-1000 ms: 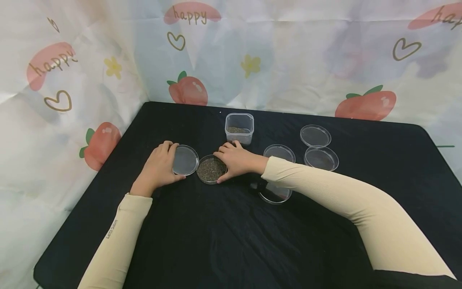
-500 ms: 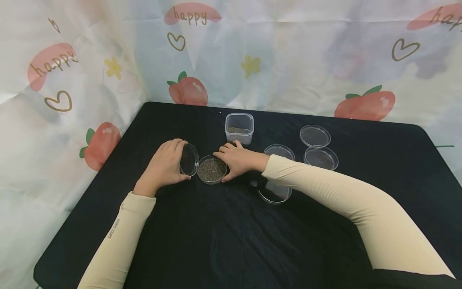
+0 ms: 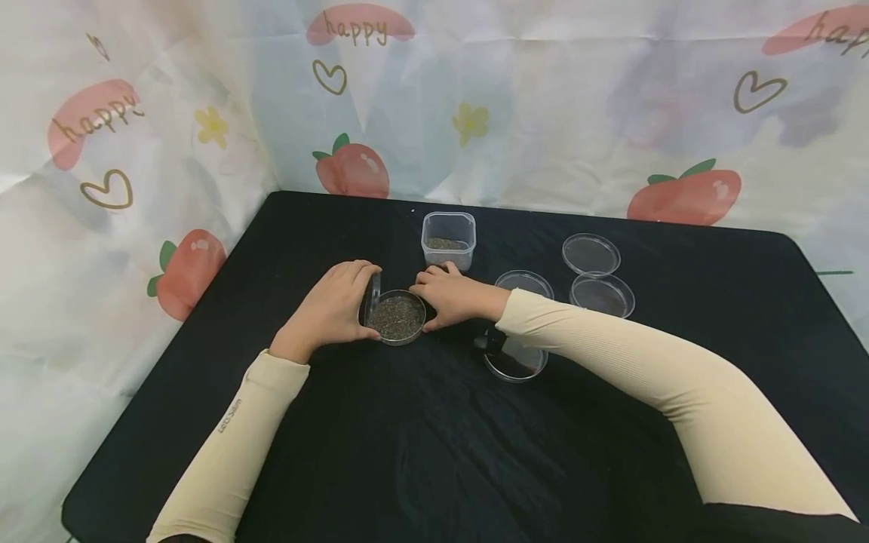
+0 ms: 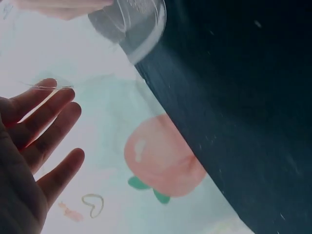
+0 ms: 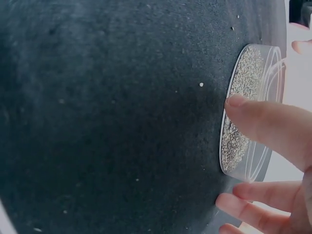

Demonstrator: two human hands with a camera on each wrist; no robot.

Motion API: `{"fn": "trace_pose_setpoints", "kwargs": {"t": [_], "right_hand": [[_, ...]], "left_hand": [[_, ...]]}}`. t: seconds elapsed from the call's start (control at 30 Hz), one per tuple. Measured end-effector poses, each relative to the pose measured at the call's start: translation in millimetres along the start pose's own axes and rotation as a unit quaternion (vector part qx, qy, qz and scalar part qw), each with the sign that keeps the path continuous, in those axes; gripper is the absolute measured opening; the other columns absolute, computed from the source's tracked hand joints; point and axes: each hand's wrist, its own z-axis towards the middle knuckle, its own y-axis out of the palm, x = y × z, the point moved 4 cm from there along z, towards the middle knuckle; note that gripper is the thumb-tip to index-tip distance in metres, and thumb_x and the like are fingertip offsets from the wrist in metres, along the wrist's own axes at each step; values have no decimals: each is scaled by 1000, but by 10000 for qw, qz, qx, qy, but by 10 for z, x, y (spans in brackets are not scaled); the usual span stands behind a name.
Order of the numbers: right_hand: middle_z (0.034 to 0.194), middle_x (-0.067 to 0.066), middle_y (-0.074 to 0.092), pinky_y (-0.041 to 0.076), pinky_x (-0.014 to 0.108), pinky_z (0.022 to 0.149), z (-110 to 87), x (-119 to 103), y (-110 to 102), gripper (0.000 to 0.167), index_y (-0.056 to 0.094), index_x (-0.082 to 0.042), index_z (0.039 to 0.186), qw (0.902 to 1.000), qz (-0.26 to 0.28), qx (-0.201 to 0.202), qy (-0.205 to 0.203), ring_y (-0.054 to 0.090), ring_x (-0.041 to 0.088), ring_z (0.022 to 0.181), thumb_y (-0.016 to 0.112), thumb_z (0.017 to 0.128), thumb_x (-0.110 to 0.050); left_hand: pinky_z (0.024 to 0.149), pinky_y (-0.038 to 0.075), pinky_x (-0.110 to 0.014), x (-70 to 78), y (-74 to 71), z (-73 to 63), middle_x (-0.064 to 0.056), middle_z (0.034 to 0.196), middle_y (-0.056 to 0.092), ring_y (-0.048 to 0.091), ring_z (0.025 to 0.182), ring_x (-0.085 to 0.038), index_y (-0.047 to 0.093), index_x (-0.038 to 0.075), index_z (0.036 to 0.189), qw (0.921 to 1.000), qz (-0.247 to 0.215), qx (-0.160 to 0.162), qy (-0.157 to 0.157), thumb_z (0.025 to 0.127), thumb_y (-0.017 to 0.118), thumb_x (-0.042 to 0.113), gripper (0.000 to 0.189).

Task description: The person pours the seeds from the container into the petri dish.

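In the head view, my left hand (image 3: 333, 305) holds a clear petri dish lid (image 3: 372, 296) on its edge, between fingers and thumb. The lid stands nearly upright against the left rim of a petri dish (image 3: 399, 317) full of small grey-brown grains. My right hand (image 3: 456, 296) is at the dish's right side, fingers spread, thumb right at the rim. The right wrist view shows the thumb (image 5: 248, 112) over the dish's side, while the other fingers lie just beyond its edge. Spread left fingertips (image 4: 70, 92) show in the left wrist view beside a thin clear edge.
Behind the dish stands a clear square tub (image 3: 449, 240) with some grains inside. To the right lie several clear dishes and lids, including a back one (image 3: 591, 254), one in front of it (image 3: 602, 296) and a nearer one (image 3: 516, 362) partly under the right forearm.
My left hand has moved right with the lid and tipped it from facing up to nearly upright beside the grain-filled dish. My right hand has shifted slightly right along the rim.
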Motion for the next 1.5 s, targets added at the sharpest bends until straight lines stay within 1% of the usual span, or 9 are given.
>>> {"fn": "trace_pose_setpoints", "kwargs": {"t": [0.17,0.27,0.5,0.73,0.97,1.07,1.3,1.5], "right_hand": [[123,10,55,35,47,92,-12,14,-5,63,56,-9,130,10000,16,80,21,46,27,114,70,80,-45],[123,10,55,37,45,89,-28,21,-10,59,58,-9,128,10000,-3,58,36,47,26,111,70,81,-43],[121,11,57,38,43,86,-87,17,-27,56,59,-9,127,9999,28,-62,84,48,27,111,69,83,-41],[120,11,58,40,45,89,-178,51,-68,55,60,-8,126,9998,141,73,138,49,28,113,69,83,-40],[120,12,57,41,46,91,-292,128,-119,54,59,-7,127,9990,301,246,231,50,28,113,69,84,-39],[121,12,57,41,47,91,-351,135,-165,54,58,-7,128,9983,431,302,259,49,29,113,68,84,-38],[123,13,56,39,50,94,-542,181,-300,54,57,-5,128,9950,679,639,355,49,31,115,68,85,-35],[126,13,54,36,52,97,-743,240,-394,56,55,-4,130,9923,743,831,536,47,32,118,68,85,-35]], "left_hand": [[110,36,-42,72,64,100,-13,126,52,49,119,-28,49,2,127,9994,-222,-234,107,54,85,55,97],[109,36,-41,111,107,153,-12,125,52,49,118,-27,50,3,127,9986,-338,-392,129,57,83,56,94],[107,38,-41,190,210,242,-10,117,54,52,110,-25,53,3,123,9973,-316,-618,246,60,79,61,89],[106,38,-40,237,314,272,-8,113,53,51,105,-23,54,4,122,9956,-267,-875,217,61,76,64,88],[108,37,-40,274,314,275,-9,113,53,51,106,-24,54,3,122,9947,-405,-939,148,61,77,63,88],[109,36,-40,276,315,270,-9,114,53,51,107,-24,54,4,122,9942,-396,-992,101,61,77,63,88],[108,36,-40,267,324,285,-9,114,53,51,107,-24,53,4,123,9938,-306,-1067,104,61,76,63,88],[109,35,-40,262,340,312,-9,118,53,50,109,-24,53,5,125,9914,-356,-1253,117,63,75,63,88]]}}
